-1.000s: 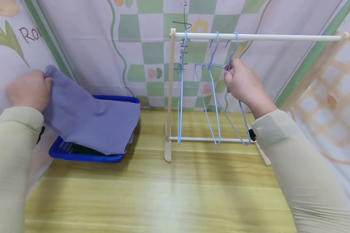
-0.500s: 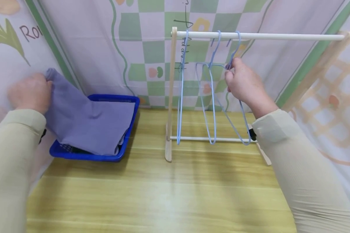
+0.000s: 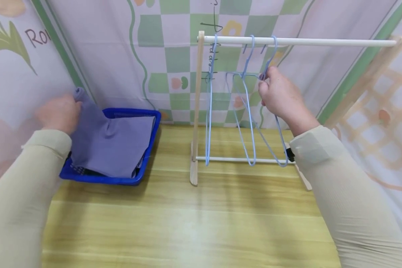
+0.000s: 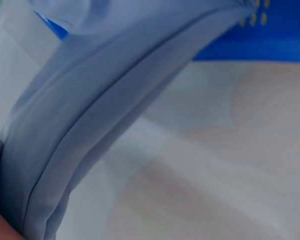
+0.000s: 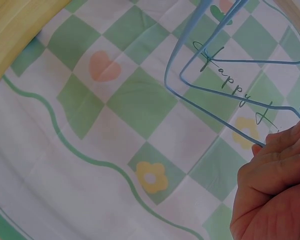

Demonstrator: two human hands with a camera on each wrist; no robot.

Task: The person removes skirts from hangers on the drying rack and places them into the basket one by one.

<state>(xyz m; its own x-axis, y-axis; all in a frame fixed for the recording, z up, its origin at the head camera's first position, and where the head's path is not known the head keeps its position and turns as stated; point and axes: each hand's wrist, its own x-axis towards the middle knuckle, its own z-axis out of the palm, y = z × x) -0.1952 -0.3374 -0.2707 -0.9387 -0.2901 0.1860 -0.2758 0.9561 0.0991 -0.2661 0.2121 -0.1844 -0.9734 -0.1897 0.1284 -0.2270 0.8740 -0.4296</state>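
At the left in the head view, my left hand (image 3: 58, 113) grips the raised corner of a purple-grey folded cloth (image 3: 117, 143). The rest of that cloth lies over a blue plastic basket (image 3: 120, 181). In the left wrist view the cloth (image 4: 105, 85) stretches from the fingers up to the basket's edge. My right hand (image 3: 284, 98) pinches a light blue wire hanger (image 3: 280, 137) just below its hook, which hangs over the white rod (image 3: 321, 42). Two more blue hangers, the middle one (image 3: 249, 119) and the left one (image 3: 209, 119), hang on the same rod.
The rack has a wooden post (image 3: 198, 100) at its left and a white lower bar (image 3: 227, 159). It stands on a wood-grain table (image 3: 187, 223). A patterned curtain (image 3: 174, 59) closes off the back and sides. Dark material shows inside the basket under the cloth.
My left hand has moved right and lower, bringing the cloth's raised corner closer to the basket. The cloth now lies more within the basket's rim. My right hand stays on the hanger.
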